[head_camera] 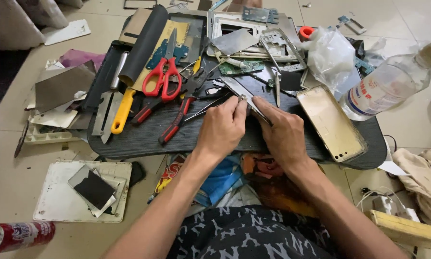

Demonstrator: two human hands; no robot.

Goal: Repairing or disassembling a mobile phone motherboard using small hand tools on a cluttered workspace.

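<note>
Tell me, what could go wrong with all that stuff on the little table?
The left hand and right hand pinch a tiny metal part with tweezers; it could slip and vanish in the clutter. The clear bottle leans at the table edge and might tip or spill onto the gold phone back. The red scissors lie close by, so a reaching hand might get nicked.

Bare tray [129, 139] front-left gives room; pliers [179, 115], scissors [163, 76] and gold phone shell [330, 122] crowd elsewhere.
</note>
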